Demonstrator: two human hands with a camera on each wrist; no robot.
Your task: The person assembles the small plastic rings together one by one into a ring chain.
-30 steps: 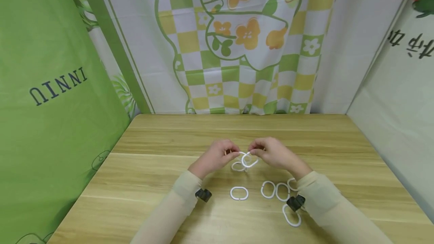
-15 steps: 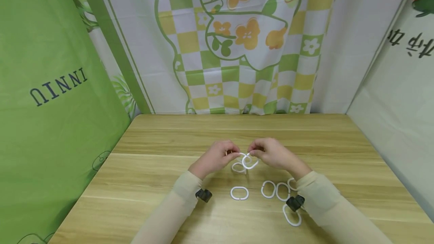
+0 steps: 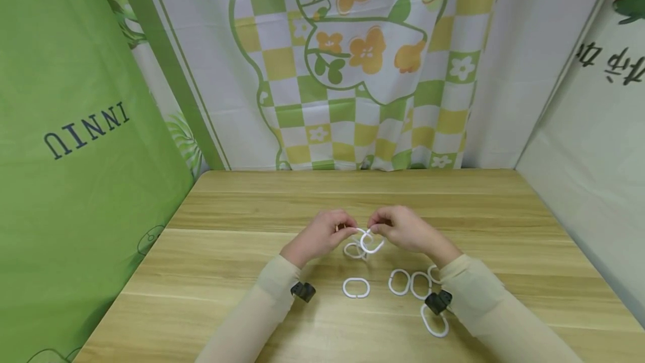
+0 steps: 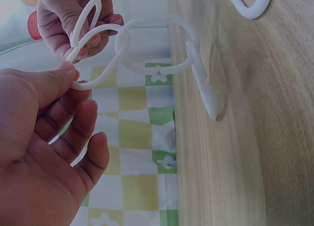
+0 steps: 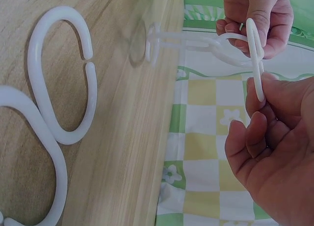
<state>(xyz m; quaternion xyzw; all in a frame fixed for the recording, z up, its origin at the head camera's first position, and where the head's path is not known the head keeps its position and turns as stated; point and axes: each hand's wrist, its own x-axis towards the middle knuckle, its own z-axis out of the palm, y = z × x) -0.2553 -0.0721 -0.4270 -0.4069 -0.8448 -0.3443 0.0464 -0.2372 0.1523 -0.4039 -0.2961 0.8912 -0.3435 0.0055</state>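
Both hands meet above the middle of the wooden table point(image 3: 242, 273). My left hand point(image 3: 341, 229) pinches one white plastic ring point(image 4: 98, 59) between thumb and fingers. That ring is the top link of a short chain of rings point(image 4: 162, 30), whose lowest ring point(image 4: 205, 88) touches the tabletop. My right hand point(image 3: 379, 228) pinches another white ring point(image 5: 255, 54) that crosses the left hand's ring. In the right wrist view the right hand point(image 5: 262, 96) grips its ring upright, with the left hand's fingers point(image 5: 255, 15) just above it.
Several loose white oval rings lie on the table near me: one point(image 3: 355, 287) below the hands, a cluster point(image 3: 409, 283) to the right and one point(image 3: 434, 320) by the right wrist. Patterned curtains point(image 3: 353, 71) close in the table at the back and both sides.
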